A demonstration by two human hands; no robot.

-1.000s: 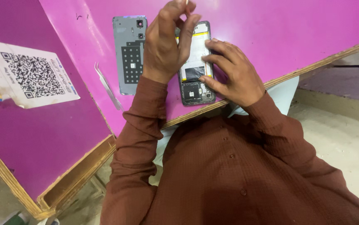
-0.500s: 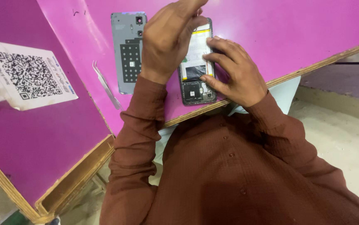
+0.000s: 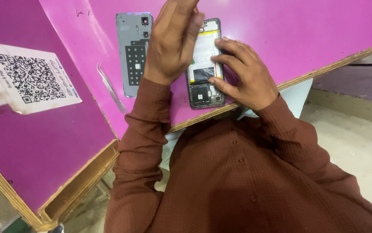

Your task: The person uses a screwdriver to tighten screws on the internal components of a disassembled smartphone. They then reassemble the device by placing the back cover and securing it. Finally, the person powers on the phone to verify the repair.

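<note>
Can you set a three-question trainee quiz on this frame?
1. True or false: the right hand rests on the opened phone.
2. What lies just left of the phone? A) grey back cover B) screwdriver C) charger
3. Which slim metal tool lies near the table's edge?

Key: 1 true. 2 A. 3 tweezers. The left hand is raised over the phone; whether its fingers hold anything cannot be told.

On the table (image 3: 307, 30), opened phone (image 3: 203, 86) lies near the front edge w/ back cover (image 3: 132, 64) just to its left, tweezers (image 3: 111, 88) further left, paper sheet (image 3: 26, 77) on the adjoining table (image 3: 43, 146) far left; right hand (image 3: 242, 73) on phone, left hand (image 3: 173, 41) above it.
</note>
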